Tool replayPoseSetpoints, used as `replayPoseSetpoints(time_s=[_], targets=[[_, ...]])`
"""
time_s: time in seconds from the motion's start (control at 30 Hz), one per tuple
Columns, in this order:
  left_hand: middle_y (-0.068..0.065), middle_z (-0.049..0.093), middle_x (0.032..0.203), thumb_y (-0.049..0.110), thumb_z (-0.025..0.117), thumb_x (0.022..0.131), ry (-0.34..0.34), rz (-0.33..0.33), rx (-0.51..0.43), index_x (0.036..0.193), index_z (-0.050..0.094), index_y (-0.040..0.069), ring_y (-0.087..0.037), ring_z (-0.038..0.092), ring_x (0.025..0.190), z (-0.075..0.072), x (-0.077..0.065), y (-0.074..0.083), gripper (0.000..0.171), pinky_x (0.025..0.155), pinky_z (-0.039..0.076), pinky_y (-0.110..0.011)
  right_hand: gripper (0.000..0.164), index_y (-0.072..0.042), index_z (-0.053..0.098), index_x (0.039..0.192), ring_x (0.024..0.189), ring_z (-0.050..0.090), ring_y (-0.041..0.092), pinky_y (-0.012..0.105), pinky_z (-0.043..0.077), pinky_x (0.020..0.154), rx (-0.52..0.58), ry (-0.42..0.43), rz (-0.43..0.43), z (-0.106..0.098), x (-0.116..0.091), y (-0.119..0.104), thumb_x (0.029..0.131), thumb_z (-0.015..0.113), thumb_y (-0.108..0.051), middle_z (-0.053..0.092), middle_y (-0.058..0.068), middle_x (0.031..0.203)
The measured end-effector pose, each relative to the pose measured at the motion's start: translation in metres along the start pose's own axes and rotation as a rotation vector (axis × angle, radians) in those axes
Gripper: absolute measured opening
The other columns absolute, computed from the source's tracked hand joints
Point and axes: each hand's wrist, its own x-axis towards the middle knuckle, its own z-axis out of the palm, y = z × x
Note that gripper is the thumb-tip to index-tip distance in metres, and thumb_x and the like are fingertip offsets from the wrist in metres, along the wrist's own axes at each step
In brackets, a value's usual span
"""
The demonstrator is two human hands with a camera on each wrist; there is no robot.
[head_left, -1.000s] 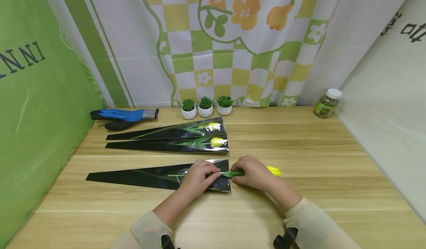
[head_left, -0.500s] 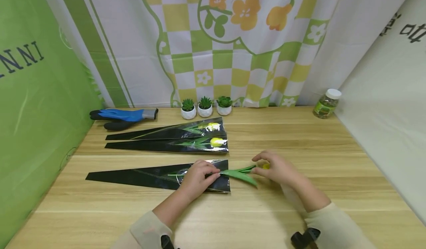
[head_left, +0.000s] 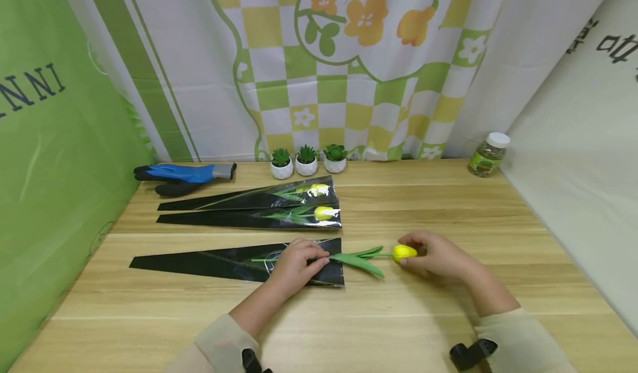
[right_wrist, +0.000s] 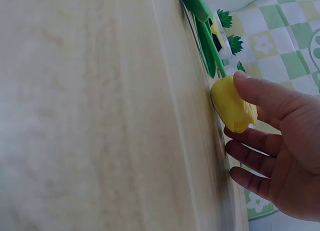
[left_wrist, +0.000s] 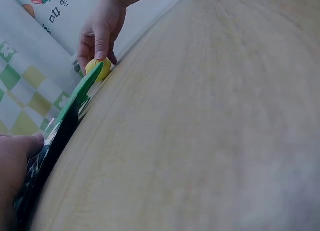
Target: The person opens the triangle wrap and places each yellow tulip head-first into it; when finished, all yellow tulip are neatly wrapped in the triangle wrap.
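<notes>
A yellow tulip (head_left: 404,253) lies with its stem inside a black flower sleeve (head_left: 199,265) with a clear front. Its green leaves (head_left: 360,262) and bloom stick out past the sleeve's wide right end. My left hand (head_left: 297,265) pinches the sleeve near that end, thumb and forefinger together, covering part of the stem. At the bloom, my right hand (head_left: 438,255) holds the tulip between thumb and fingers. The right wrist view shows the thumb (right_wrist: 260,93) against the yellow petals, with the other fingers behind and below.
Two more black sleeves, an upper one (head_left: 239,198) and a lower one (head_left: 234,218), each hold a yellow tulip. Behind them stand three potted succulents (head_left: 306,162). Blue-black gloves (head_left: 184,174) lie back left; a white-lidded jar (head_left: 489,154) stands back right.
My right hand has let go of the leaves, which spread out, and moved right to take the bloom. The left hand stays at the sleeve.
</notes>
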Motion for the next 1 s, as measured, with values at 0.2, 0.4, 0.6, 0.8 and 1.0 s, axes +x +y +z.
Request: replayPoseSetpoints(time_s=[0.2,0.4,0.6,0.8,1.0], targets=[[-0.001,0.073,0.098,0.021,0.072,0.089,-0.003,-0.024,-0.004,0.099,0.079,0.013,-0.019,0.064,0.101,0.0,0.005,-0.002,0.014,0.093,0.053,-0.038,0.037,-0.01,0.065,0.118,0.097,0.059,0.017,0.036,0.05,0.086,0.031,-0.005,0.012,0.002,0.0,0.002,0.088,0.073,-0.031,0.067,0.003,0.108],[0.0,0.074,0.098,0.021,0.073,0.088,0.011,-0.032,-0.012,0.098,0.079,0.014,-0.018,0.064,0.099,-0.001,0.009,-0.005,0.013,0.091,0.053,-0.037,0.036,-0.012,0.066,0.118,0.097,0.058,0.017,0.036,0.05,0.086,0.029,0.036,0.01,0.007,0.004,-0.001,0.088,0.074,-0.03,0.066,0.003,0.108],[0.001,0.074,0.098,0.021,0.073,0.088,0.006,-0.03,-0.017,0.098,0.078,0.013,-0.018,0.063,0.099,-0.003,0.011,-0.004,0.014,0.091,0.052,-0.037,0.033,-0.01,0.068,0.116,0.094,0.057,0.016,0.034,0.05,0.084,0.029,0.075,-0.038,0.015,0.011,-0.008,0.086,0.076,-0.023,0.067,0.002,0.103],[0.001,0.074,0.098,0.021,0.073,0.088,0.009,-0.028,-0.028,0.098,0.078,0.013,-0.018,0.063,0.098,-0.003,0.011,-0.002,0.014,0.09,0.052,-0.037,0.033,-0.009,0.069,0.115,0.092,0.058,0.016,0.034,0.049,0.084,0.07,0.085,-0.043,0.025,0.019,-0.019,0.084,0.077,-0.018,0.068,0.003,0.103],[0.001,0.074,0.098,0.02,0.073,0.088,0.009,-0.036,-0.044,0.098,0.078,0.013,-0.018,0.063,0.098,-0.003,0.011,-0.002,0.013,0.09,0.052,-0.037,0.033,-0.011,0.069,0.116,0.088,0.055,0.015,0.031,0.048,0.079,0.045,0.073,-0.045,0.033,0.024,-0.028,0.085,0.076,-0.019,0.066,0.002,0.1]])
